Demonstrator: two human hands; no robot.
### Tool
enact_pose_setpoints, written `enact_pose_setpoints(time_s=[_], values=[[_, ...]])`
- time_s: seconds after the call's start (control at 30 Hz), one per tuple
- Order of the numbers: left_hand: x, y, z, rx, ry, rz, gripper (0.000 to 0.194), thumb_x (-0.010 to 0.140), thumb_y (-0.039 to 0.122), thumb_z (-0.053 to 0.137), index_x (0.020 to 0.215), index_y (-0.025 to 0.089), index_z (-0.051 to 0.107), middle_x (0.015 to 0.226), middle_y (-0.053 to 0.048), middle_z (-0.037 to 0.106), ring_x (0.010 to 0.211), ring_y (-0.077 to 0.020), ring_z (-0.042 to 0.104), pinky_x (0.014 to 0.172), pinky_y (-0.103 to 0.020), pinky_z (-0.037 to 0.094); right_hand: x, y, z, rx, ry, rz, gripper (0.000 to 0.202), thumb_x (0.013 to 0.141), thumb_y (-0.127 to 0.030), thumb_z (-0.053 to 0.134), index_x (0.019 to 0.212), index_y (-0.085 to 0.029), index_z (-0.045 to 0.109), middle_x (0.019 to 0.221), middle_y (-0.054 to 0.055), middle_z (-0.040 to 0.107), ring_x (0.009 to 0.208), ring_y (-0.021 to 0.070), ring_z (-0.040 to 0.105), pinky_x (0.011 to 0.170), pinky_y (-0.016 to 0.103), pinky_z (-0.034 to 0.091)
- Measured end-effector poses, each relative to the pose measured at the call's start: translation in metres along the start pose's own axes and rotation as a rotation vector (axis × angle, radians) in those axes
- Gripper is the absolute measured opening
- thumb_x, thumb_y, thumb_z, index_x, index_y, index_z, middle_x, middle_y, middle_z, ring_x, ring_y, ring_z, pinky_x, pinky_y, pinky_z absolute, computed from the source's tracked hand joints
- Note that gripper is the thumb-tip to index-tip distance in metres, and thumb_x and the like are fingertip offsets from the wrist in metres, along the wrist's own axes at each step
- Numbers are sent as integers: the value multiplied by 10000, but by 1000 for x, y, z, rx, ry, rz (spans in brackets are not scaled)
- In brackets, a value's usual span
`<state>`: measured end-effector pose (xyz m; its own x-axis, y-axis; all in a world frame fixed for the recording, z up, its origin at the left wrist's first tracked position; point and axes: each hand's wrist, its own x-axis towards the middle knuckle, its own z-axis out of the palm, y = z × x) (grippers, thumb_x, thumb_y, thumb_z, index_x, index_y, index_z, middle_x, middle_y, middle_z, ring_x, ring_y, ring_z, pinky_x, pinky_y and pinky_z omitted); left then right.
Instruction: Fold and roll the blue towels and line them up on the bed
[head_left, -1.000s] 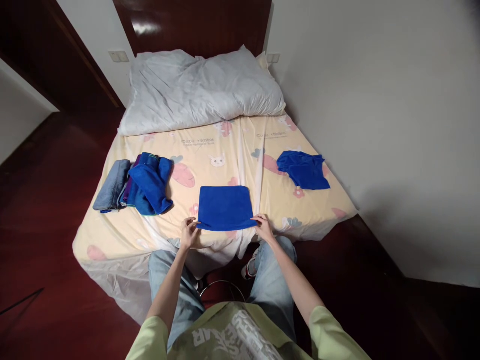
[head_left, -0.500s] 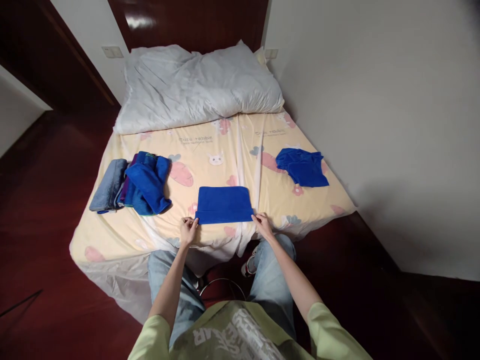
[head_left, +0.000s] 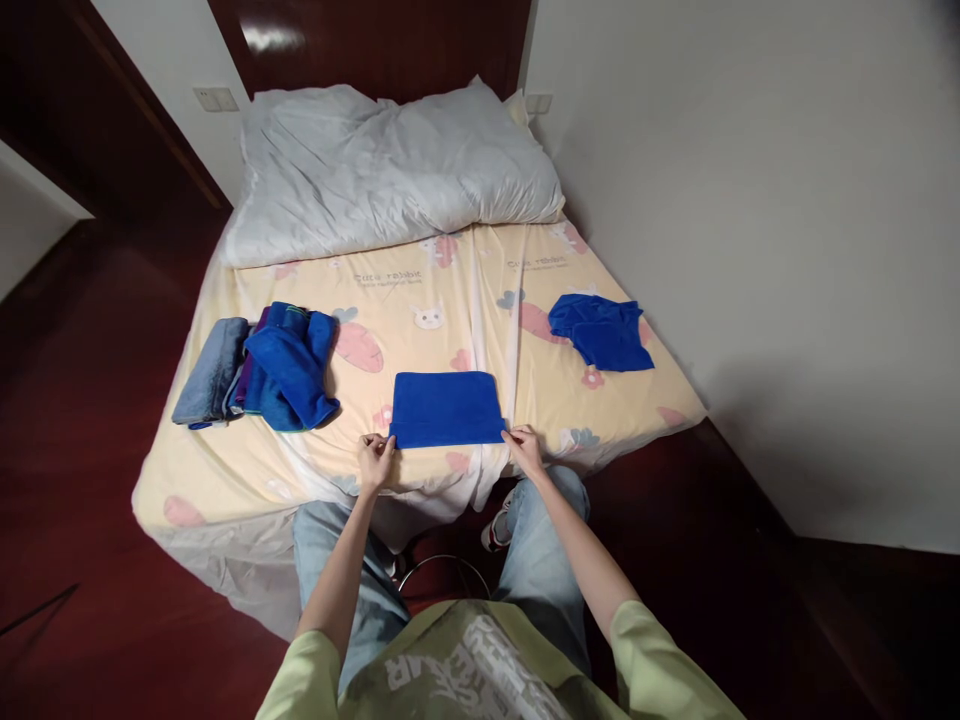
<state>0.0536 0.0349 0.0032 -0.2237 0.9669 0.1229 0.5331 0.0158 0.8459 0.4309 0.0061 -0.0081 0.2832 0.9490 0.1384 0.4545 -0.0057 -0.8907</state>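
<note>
A blue cloth lies flat on the bed in front of me, its near edge turned up in a narrow fold. My left hand pinches its near left corner between thumb and fingers. At the near right corner, my right hand grips the cloth in the same way. Off to the right lies a crumpled blue cloth, apart from my hands. To the left is a pile of towels: a loose blue towel rests over others, beside a folded grey-blue towel.
The bed has a yellow sheet with carrot and rabbit prints. A large white pillow lies across its far end, against a dark wooden headboard. A white wall runs along the right side. My knees touch the near edge.
Both hands keep their pinch on the cloth's near corners. The whole view has shifted very slightly; the cloth and towels have not visibly moved on the bed.
</note>
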Motion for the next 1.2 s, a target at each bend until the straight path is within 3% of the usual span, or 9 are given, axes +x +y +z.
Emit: enact_pose_setpoints(time_s=[0.13,0.23,0.33,0.43,0.57,0.73,0.87,1.03,1.2], values=[[-4,4,-2,56,50,40,297,870,488,613,905,197,657,986,-99,561,970,-259,597,898,-424,534,-3,-3,2,4,34,13,457,815,-614,623,740,-171,707,830,92,645,701,207,618,672,372,542],[-9,11,-11,176,46,232,400,910,429,581,1234,195,587,1228,-146,569,1180,-288,562,1031,-468,486,-10,-13,0,-59,117,-36,429,855,-539,619,994,-146,720,962,128,671,772,223,652,730,390,569],[-10,18,-20,339,-214,548,502,940,294,516,1429,197,456,1478,-140,476,1391,-279,431,1147,-471,398,-18,-30,-7,-229,78,-241,370,930,-389,566,1210,-171,672,1202,151,658,1103,264,634,989,436,511],[-5,21,-18,511,-423,718,585,918,145,432,1500,172,388,1569,-112,399,1479,-252,319,1207,-456,327,-20,-46,-11,-429,-157,-449,424,961,-245,488,1373,-207,580,1398,112,588,1317,255,520,1114,452,417],[2,24,-2,669,-451,713,664,858,39,377,1517,118,373,1578,-134,374,1494,-249,277,1224,-468,298,-15,-50,-3,-634,-350,-569,565,924,-121,434,1486,-164,457,1528,93,466,1446,240,381,1181,459,344],[7,27,11,736,-438,676,651,884,14,332,1527,110,366,1571,-159,367,1486,-258,280,1209,-477,330,-8,-39,13,-774,-346,-539,600,891,-65,415,1489,-99,445,1533,132,446,1451,247,380,1193,457,329],[11,27,14,758,-435,645,612,894,7,321,1492,84,426,1552,-181,395,1470,-275,314,1204,-459,345,-5,-33,21,-822,-319,-503,660,831,18,395,1475,-110,468,1512,137,470,1431,248,414,1173,467,352],[10,23,11,726,-444,661,603,895,12,341,1487,82,433,1552,-184,398,1465,-280,327,1212,-454,334,-4,-33,19,-812,-304,-503,671,812,33,406,1451,-144,508,1484,121,508,1406,248,451,1153,471,381],[-16,9,-7,671,-471,677,667,861,-9,357,1515,114,389,1577,-151,370,1483,-262,292,1224,-445,310,-24,-37,1,-750,-347,-540,624,848,8,412,1437,-161,530,1462,110,536,1384,243,481,1166,472,373]])
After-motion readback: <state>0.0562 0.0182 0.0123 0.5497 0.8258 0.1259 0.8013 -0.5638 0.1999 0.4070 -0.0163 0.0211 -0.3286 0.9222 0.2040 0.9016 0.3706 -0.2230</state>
